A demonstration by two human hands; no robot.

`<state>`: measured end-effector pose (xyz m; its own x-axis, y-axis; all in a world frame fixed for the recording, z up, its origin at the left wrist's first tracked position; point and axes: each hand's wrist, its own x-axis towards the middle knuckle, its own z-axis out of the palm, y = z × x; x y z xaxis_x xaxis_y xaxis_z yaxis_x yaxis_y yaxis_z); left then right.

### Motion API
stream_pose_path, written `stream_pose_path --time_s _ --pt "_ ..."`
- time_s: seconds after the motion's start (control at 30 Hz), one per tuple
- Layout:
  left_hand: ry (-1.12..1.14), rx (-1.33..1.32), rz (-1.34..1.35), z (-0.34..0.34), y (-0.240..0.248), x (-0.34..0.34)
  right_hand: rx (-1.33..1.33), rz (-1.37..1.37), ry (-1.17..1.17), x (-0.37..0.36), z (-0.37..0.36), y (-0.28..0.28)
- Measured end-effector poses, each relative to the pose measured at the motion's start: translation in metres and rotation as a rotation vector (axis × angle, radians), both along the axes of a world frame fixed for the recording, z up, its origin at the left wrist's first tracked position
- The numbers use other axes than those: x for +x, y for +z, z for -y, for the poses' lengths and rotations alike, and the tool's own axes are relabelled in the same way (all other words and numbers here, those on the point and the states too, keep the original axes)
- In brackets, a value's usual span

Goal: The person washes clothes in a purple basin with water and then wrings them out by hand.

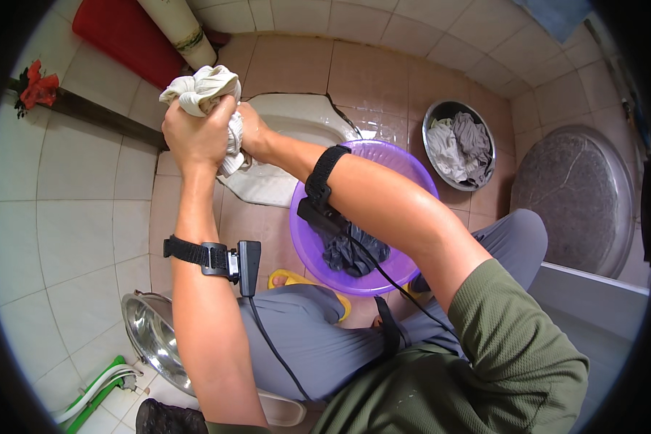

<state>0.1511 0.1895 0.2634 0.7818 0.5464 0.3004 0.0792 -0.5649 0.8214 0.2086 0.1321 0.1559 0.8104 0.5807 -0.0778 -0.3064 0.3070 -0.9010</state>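
Note:
A bunched, off-white ribbed cloth (204,88) is squeezed between my two hands, over the near-left part of a white squat toilet (267,184). My left hand (195,137) is closed round it, with folds bulging out above the fist. On the far side my right hand (253,134) grips the same cloth; its fingers are partly hidden behind the left hand and the fabric. Beneath my right forearm stands a purple plastic basin (419,170) with dark wet clothing (354,253) in it.
A metal basin (430,119) at the right holds white and grey laundry (459,148). A large round grey lid-like disc (575,199) leans at the far right. At the upper left are a red container (126,40) and a pale pipe (177,29). A shiny steel basin (155,340) leans at the lower left.

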Motion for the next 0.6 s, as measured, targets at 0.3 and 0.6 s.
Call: stream_pose_path --time_s 0.3,0.6 --pt "-0.255 0.193 -0.037 0.014 0.018 -0.005 0.139 -0.468 0.118 -0.022 0.023 0.009" --pt "-0.37 0.051 -0.083 0.012 0.03 -0.016 0.546 -0.47 0.184 -0.008 0.048 0.031"
